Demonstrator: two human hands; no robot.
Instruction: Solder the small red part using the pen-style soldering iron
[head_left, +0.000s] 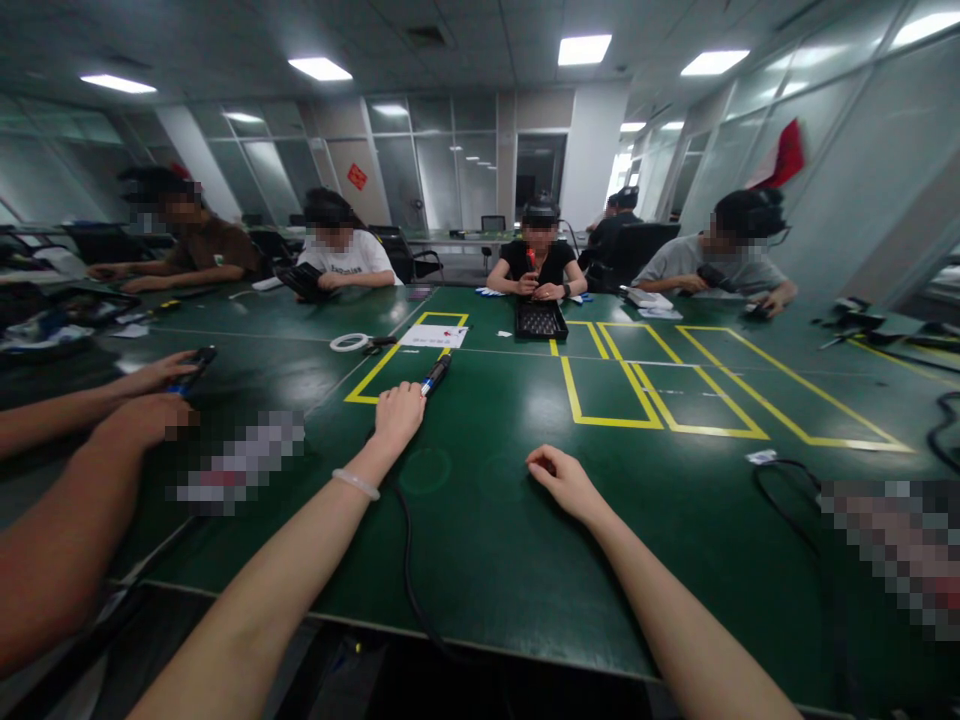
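Observation:
My left hand point(400, 413) is closed around a dark, pen-shaped tool point(436, 375) with a blue band, its tip pointing away from me over the green table point(480, 570). A pale bracelet point(355, 485) circles my left wrist. To the right, my right hand point(561, 480) rests near the table surface with its fingers curled together; whether anything is inside them is hidden. A white paper sheet point(433, 336) lies just beyond the tool, inside a yellow tape outline.
A black cable point(407, 540) runs over the near table edge. At the left, a person's hands hold a similar tool point(196, 370). White tape roll point(349, 343) and black tray point(541, 321) lie farther back. Several people sit across the table.

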